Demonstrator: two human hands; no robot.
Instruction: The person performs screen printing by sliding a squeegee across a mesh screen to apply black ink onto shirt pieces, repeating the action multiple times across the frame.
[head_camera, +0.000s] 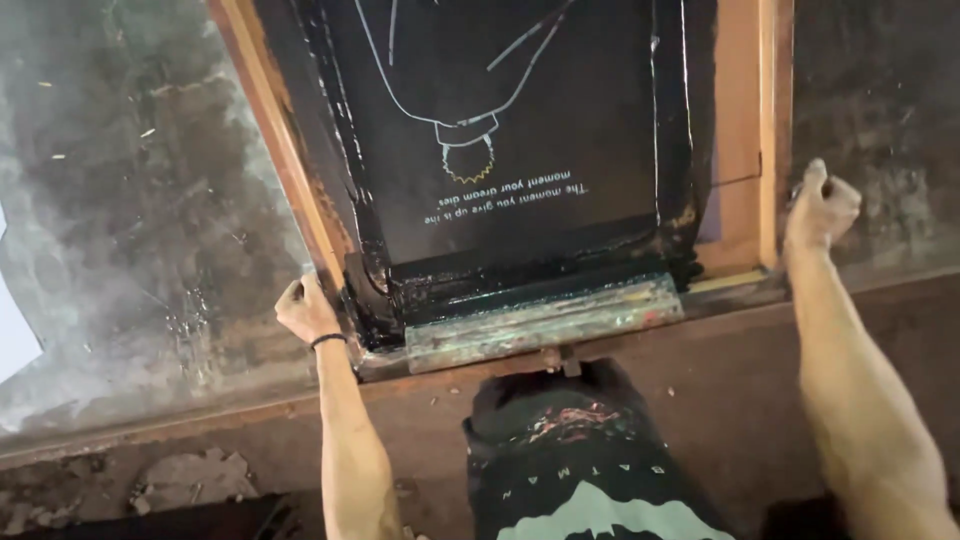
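Note:
A wooden-framed printing screen (742, 150) lies on a long ink-stained table, its mesh black with ink and a pale line design showing through. My left hand (305, 308) grips the frame's near left corner, a dark band on its wrist. My right hand (822, 207) is closed on the frame's near right edge. A squeegee (545, 322) with a paint-smeared wooden handle rests inside the screen along its near edge, between my hands.
The table surface (130, 230) is dark and smeared with dried ink on both sides of the screen. Its rusty front rail (700, 350) runs across below my arms. My dark printed shirt (590, 470) presses against that rail.

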